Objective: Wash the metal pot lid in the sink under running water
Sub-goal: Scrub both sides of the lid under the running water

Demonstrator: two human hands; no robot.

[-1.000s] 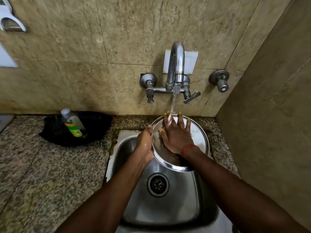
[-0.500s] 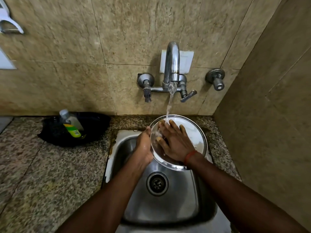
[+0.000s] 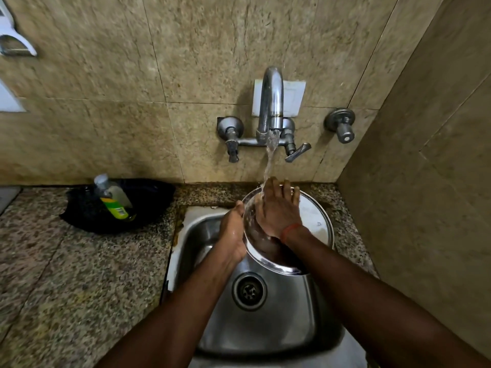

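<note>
The round metal pot lid (image 3: 316,221) is held tilted over the back of the steel sink (image 3: 265,322), its inner face toward me. My left hand (image 3: 232,233) grips the lid's left rim. My right hand (image 3: 279,208) lies flat on the lid's face, fingers spread and pointing up toward the far rim. Water runs from the wall tap (image 3: 271,102) and strikes the fingers and the lid's upper left part. An orange thread circles my right wrist.
A bottle of green dish liquid (image 3: 114,197) leans in a black pan (image 3: 148,205) on the granite counter (image 3: 79,274) left of the sink. A tiled side wall (image 3: 425,208) stands close on the right. The drain (image 3: 249,290) lies below the lid.
My right hand slid down and then back up across the lid's face toward the far rim, under the stream. My left hand kept its hold on the left rim.
</note>
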